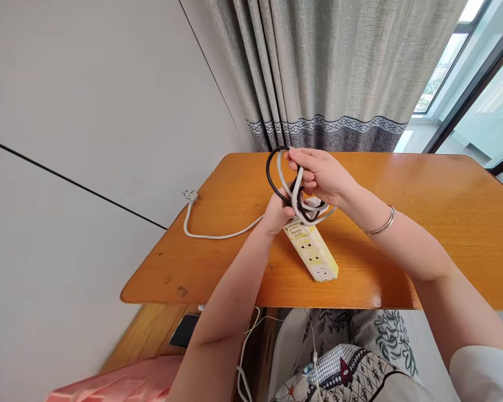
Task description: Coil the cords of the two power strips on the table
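Observation:
A yellowed white power strip lies on the wooden table, its sockets facing up. Above its far end, a black cable and a white cable are looped together in my hands. My right hand pinches the upper part of the loops between thumb and fingers. Lower down, my left hand closes around the bottom of the bundle, its fingers partly hidden by the loops. From the left hand, white cord runs left across the table to a plug at the table's left edge.
A grey wall borders the table on the left. Behind it hangs a grey curtain, with a window at the far right. Below the front edge are a dark phone-like object, a white cable and pink fabric.

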Tool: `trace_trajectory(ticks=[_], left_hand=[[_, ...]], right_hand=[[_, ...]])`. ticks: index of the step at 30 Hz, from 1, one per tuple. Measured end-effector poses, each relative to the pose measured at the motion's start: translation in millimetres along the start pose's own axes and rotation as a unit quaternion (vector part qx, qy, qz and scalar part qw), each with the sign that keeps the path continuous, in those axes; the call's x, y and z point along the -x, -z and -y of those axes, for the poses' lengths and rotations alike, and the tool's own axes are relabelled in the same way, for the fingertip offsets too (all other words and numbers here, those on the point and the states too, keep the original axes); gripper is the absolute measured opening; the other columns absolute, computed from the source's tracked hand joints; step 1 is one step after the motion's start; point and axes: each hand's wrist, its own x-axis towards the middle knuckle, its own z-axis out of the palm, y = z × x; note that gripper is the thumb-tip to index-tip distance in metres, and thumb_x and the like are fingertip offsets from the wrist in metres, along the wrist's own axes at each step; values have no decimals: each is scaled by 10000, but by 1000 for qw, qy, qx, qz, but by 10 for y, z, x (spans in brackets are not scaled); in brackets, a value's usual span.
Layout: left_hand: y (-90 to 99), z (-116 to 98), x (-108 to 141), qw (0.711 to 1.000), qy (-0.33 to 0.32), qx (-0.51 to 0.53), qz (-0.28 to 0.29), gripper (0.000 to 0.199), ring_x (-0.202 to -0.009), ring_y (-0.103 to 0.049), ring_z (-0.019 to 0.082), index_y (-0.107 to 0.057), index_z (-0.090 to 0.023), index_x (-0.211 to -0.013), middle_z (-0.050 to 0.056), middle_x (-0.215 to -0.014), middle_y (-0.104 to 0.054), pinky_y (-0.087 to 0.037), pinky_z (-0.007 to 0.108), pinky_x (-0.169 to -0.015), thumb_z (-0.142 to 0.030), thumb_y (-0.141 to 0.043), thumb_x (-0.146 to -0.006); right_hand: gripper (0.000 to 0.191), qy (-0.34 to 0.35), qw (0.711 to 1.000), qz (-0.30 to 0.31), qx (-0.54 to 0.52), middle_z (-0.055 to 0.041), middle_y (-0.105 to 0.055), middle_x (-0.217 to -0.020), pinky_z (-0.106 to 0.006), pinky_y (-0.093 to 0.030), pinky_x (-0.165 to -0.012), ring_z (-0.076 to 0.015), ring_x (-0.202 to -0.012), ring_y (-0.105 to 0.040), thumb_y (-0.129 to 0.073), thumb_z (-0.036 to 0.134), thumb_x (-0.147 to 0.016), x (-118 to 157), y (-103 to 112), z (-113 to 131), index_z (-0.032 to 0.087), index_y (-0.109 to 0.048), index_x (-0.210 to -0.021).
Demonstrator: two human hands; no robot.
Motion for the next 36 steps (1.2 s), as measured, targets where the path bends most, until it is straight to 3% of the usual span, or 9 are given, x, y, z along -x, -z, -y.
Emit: trace_trajectory(ticks=[3, 9, 15, 19, 22, 24, 27, 31, 36], left_hand=[[-58, -62, 2, 999, -26, -39, -19, 742, -622, -554, 161, -600, -206, -805, 3, -664, -588, -474, 299, -593, -737, -879, -368], [-182, -117, 32, 996, 27, -81, -27, 327, -557, -573, 168, -567, -190, -612, 10, -564, -577, -483, 307, -568, -449, -766, -597], [-173, -58, 21, 996, 36, -80, -13, 233, -516, -481, 120, -563, -180, -532, -15, -522, -530, -426, 269, -534, -371, -687, -582], [-151, -43, 7, 997, 37, -73, -7, 224, -495, -448, 107, -553, -175, -514, -18, -503, -506, -379, 250, -494, -354, -671, -579], [-120, -47, -16, 997, 40, -59, -19, 202, -475, -437, 103, -556, -175, -524, -24, -488, -488, -379, 246, -478, -345, -659, -559], [-98, -52, -33, 997, 45, -60, -23, 195, -474, -441, 104, -555, -175, -529, -21, -495, -495, -388, 250, -479, -342, -655, -540], [-68, -55, -48, 995, 56, -83, -15, 192, -469, -420, 101, -531, -184, -530, -28, -493, -471, -371, 253, -473, -336, -648, -536], [-14, -51, -50, 991, 46, -126, 0, 193, -522, -454, 110, -551, -183, -575, -29, -540, -497, -392, 252, -527, -340, -663, -573], [79, -41, -69, 975, 69, -209, 9, 216, -654, -554, 154, -635, -165, -704, 1, -674, -618, -449, 281, -653, -361, -703, -643]], right_hand=[[464, 29, 997, -68, -25, 103, -402, -539, -115, -325, -393, -17, -424, -333, -772, 562, -821, -59, -55, -8, 203, -489, -744], [471, 9, 986, -84, 144, 60, -470, -574, -163, -371, -435, -47, -489, -430, -808, 560, -786, -70, 219, 114, 187, -528, -724], [326, 171, 856, -208, 442, -34, -639, -893, -289, -521, -778, -158, -848, -609, -709, 504, -887, -39, 535, -61, 187, -644, -933], [329, 259, 793, -142, 533, -101, -683, -1166, -389, -473, -1025, -226, -1124, -616, -506, 467, -1009, 66, 611, -247, 211, -697, -1085], [526, 253, 769, -81, 582, -133, -647, -1347, -493, -416, -1111, -303, -1258, -572, -662, 532, -896, 196, 711, -348, 222, -635, -1320], [685, 235, 770, -48, 592, -147, -626, -1398, -528, -401, -1124, -335, -1306, -547, -758, 511, -806, 272, 781, -402, 211, -585, -1397], [492, 185, 800, -34, 570, -136, -700, -1277, -446, -492, -1005, -285, -1146, -651, -680, 380, -871, 344, 816, -454, 184, -632, -1319], [260, 128, 824, -66, 548, -83, -769, -1007, -329, -510, -809, -211, -862, -699, -597, 308, -925, 378, 758, -446, 182, -701, -1127], [379, 92, 849, -130, 503, -39, -747, -840, -322, -500, -735, -204, -736, -688, -685, 315, -853, 382, 743, -431, 191, -641, -1209]])
